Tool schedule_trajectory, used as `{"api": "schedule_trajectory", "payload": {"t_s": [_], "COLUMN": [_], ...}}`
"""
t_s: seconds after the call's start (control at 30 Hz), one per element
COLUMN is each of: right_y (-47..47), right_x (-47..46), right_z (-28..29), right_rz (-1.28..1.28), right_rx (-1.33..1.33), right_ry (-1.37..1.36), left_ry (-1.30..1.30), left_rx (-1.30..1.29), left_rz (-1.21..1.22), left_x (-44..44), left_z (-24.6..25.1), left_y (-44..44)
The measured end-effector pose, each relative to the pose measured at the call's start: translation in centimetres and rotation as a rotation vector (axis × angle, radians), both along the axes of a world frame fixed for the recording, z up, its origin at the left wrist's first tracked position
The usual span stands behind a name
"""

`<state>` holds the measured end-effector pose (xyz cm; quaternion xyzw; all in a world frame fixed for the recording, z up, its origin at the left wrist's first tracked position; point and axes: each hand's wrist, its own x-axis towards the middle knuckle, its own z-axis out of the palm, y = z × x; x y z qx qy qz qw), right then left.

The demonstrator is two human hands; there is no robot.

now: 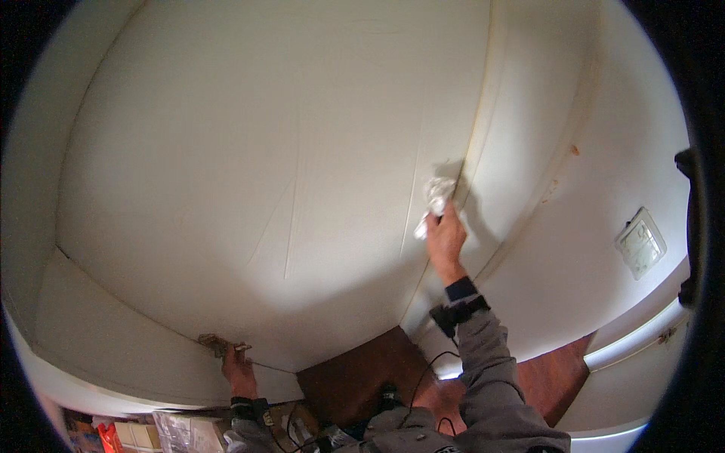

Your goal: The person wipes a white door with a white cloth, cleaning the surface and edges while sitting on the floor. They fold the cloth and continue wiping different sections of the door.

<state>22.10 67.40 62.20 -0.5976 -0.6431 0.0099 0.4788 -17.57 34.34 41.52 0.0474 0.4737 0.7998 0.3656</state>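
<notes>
A white door (226, 158) with thin raised lines and scratches on its face fills most of the view. My right hand (446, 240) grips a crumpled white cloth or tissue (439, 192) against the door's right edge, beside the frame (478, 153). Lower left, my left hand (240, 371) is closed around a metal door handle (218, 344) at the door's other edge. The fingers partly hide the handle. A dark strap with a small device (456, 314) is around my right forearm, over a grey sleeve.
A light switch (641, 243) is on the white wall at right, near brown stains (575, 150). Brown flooring (362, 374) shows below the door. Boxes and wrapped packages (187, 433) stand at lower left. A black cable (416, 385) hangs by my right arm.
</notes>
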Motion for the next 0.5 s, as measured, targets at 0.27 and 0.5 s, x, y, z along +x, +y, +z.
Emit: {"api": "schedule_trajectory", "payload": {"t_s": [0.27,0.5], "right_y": [6.0,-4.4], "right_x": [2.1,-8.2], "right_z": [-1.9,-4.4], "right_rz": [-0.236,0.179], "right_rx": [0.315,-0.064], "right_ry": [-0.299,-0.119], "left_ry": [-0.028,-0.113], "left_rx": [-0.009,0.082], "left_rz": [0.054,0.047], "left_x": [0.5,0.2], "left_z": [0.5,-0.1], "left_y": [-0.2,-0.3]}}
